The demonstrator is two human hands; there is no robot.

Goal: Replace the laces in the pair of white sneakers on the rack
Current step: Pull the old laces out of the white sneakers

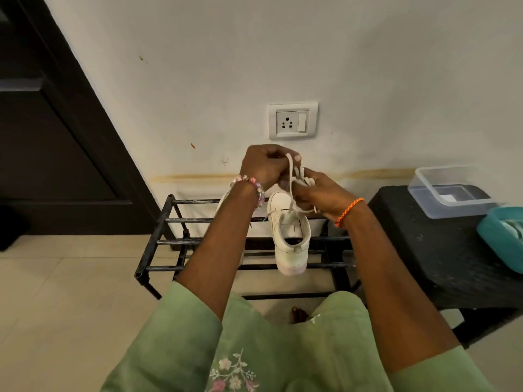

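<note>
- One white sneaker (290,236) hangs heel-down in the air just below both hands, over the black metal rack (181,241), held up by its lace.
- One white lace (291,176) runs up from the sneaker's eyelets, with several strands bunched between the two hands.
- The left hand (264,166) is the upper grip, its fingers curled and pinching the top loop of the lace; a beaded bracelet (256,188) circles that wrist.
- The right hand (317,190) is the lower grip, just beside and touching the left, fingers clenched round the bunched lace strands; an orange thread band (349,212) sits on that wrist.
- A second white sneaker (225,198) is only partly seen behind the left wrist, on the rack.
- Well to the right of the grips, a black counter (424,244) carries two containers: one clear plastic box (450,190) and one teal tub (501,239).
- One wall socket (293,120) is above the hands.
</note>
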